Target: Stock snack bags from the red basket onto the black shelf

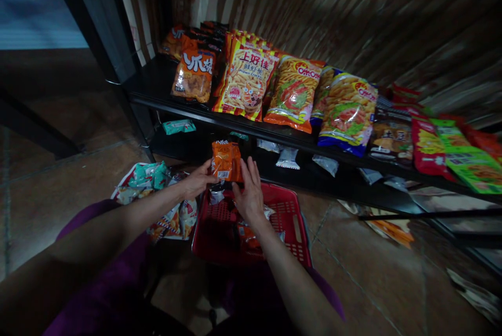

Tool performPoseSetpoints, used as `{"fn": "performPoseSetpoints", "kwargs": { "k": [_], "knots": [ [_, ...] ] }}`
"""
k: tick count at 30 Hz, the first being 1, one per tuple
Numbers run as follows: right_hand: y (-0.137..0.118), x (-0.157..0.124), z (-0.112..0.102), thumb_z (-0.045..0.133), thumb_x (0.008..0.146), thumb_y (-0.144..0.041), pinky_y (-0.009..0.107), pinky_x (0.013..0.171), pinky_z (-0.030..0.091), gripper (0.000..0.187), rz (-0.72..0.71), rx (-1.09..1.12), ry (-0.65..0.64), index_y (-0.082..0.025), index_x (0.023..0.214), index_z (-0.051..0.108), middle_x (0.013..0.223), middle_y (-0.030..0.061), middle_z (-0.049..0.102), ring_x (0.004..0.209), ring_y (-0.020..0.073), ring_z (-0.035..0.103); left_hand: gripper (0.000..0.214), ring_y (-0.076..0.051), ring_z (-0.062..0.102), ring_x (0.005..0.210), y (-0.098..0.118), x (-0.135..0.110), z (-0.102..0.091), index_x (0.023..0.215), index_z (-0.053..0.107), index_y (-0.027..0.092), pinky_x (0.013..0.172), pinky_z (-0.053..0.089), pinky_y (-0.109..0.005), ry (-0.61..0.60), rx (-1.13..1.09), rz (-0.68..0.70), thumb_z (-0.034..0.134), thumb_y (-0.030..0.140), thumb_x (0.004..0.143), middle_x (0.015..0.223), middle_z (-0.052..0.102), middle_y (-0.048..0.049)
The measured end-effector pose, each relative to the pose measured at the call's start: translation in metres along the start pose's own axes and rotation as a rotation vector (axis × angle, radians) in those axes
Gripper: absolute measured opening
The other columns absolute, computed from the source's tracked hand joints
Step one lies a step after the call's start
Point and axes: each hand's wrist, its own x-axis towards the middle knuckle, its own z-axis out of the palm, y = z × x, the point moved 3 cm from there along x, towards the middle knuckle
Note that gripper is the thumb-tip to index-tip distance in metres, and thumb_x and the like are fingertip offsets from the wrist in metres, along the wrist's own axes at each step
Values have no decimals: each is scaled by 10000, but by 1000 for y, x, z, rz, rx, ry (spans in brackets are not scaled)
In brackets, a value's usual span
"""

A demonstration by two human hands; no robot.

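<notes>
My left hand (pixel 198 180) grips the left edge of an orange snack packet (pixel 226 161), its barcode facing me. On the packet's other side is my right hand (pixel 249 193), with its fingers stretched out flat along the right edge; whether they press on it I cannot tell. Both hands are over a red plastic basket (pixel 295 216) with slotted walls. Inside it lie more orange packets (pixel 248 235), partly hidden by my right forearm. Past the packet stands a black shelf (pixel 235 125).
The upper shelf bears orange bags (pixel 194 76), prawn cracker bags (pixel 246 80), shrimp-stick bags (pixel 295 91) and green packets (pixel 465 153). Small silver packets (pixel 288 158) and a teal packet (pixel 179 126) lie below. Left of the basket is a pile of teal bags (pixel 149 175) and other snacks.
</notes>
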Motion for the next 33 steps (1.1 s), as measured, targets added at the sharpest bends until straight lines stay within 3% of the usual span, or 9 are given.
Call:
{"fn": "performPoseSetpoints", "kwargs": {
  "k": [2, 5, 9, 13, 19, 22, 27, 30, 33],
  "knots": [
    [-2, -2, 2, 437, 782, -89, 447, 1147, 189, 704, -66, -84, -38, -281, 1433, 247, 1538, -22, 144, 1419, 202, 78, 711, -169, 617, 949, -1, 0, 1, 1239, 498, 189, 865, 433, -281, 4, 24, 22, 657, -26, 580, 1080, 653, -63],
    [2, -3, 7, 404, 787, -73, 434, 1149, 207, 727, -61, -87, -75, -258, 1452, 178, 1529, -5, 184, 1413, 187, 122, 822, -171, 598, 999, -2, -1, 0, 1328, 420, 223, 900, 417, -286, -11, 69, 66, 661, -21, 580, 1130, 635, -55],
    [6, -4, 13, 408, 822, -128, 424, 1145, 213, 656, -4, 5, -102, -255, 1441, 230, 1526, 12, 198, 1408, 191, 149, 917, -192, 591, 1020, -8, -1, -1, 1415, 285, 214, 908, 420, -306, -19, 178, 94, 691, 40, 611, 1136, 632, -78],
    [2, -4, 15, 439, 880, -303, 477, 1124, 227, 567, 37, 99, -152, -271, 1423, 278, 1513, 37, 241, 1402, 221, 178, 893, -209, 563, 1079, -13, 0, -2, 1437, 211, 170, 931, 416, -324, -43, 279, 138, 649, 85, 664, 1242, 569, -117],
    [-3, 12, -13, 461, 878, -400, 485, 1103, 253, 494, -58, -29, 133, -218, 1337, 433, 1475, 87, 324, 1380, 225, 238, 798, -249, 518, 1160, -14, 4, -8, 1379, 358, 159, 992, 392, -395, -70, 620, 167, 631, 88, 632, 1331, 511, -114],
    [12, 26, -27, 525, 834, -442, 487, 1084, 275, 510, 46, 6, 173, -205, 1285, 493, 1367, 102, 481, 1327, 241, 343, 661, -246, 534, 1149, -17, -1, -6, 1320, 455, 172, 1003, 384, -401, -155, 764, 163, 611, 130, 679, 1303, 546, -100],
    [46, 35, -36, 669, 696, -454, 401, 910, 450, 528, 376, 374, 119, -178, 1143, 611, 1064, 97, 681, 1020, 233, 607, 621, -231, 546, 1136, -19, -10, -3, 1340, 441, 202, 970, 411, -364, -257, 873, 216, 556, 139, 733, 1280, 572, -78],
    [52, 35, -40, 747, 582, -441, 334, 764, 483, 414, 500, 498, 106, -174, 897, 708, 864, 54, 717, 808, 197, 638, 607, -227, 551, 1130, -17, -11, -8, 1340, 445, 204, 961, 417, -360, -260, 931, 221, 544, 144, 744, 1277, 576, -75],
    [51, 33, -47, 768, 530, -469, 273, 588, 442, 364, 606, 571, 169, -167, 727, 715, 651, 3, 678, 587, 138, 572, 582, -225, 531, 1162, -14, -10, -10, 1341, 445, 204, 997, 382, -381, -265, 976, 215, 523, 156, 766, 1297, 560, -83]
  ]
}}
